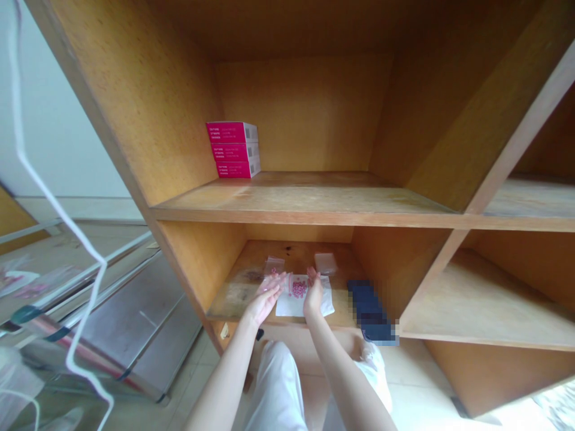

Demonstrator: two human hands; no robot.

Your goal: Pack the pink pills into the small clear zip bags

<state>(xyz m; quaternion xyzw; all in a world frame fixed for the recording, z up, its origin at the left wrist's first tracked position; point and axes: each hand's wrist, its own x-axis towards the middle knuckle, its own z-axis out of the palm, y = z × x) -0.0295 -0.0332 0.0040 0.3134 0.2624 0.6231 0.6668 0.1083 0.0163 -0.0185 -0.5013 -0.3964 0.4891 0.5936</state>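
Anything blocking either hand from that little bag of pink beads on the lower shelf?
Nothing visible does. The left hand and right hand touch the bag of pink beads from either side. Another small bag lies behind it, apart.

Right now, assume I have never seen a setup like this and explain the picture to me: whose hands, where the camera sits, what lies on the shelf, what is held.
There is no machine: a person works with two bare hands. The single picture comes from a camera worn on the head, looking forward and down. The left hand and right hand reach into the lower compartment of a wooden shelf unit and together seem to hold a small clear bag of pink round pieces above a white sheet. Two more small clear bags lie behind them, and a dark blurred-out item lies to the right. On the shelf above stands a stack of three pink boxes.
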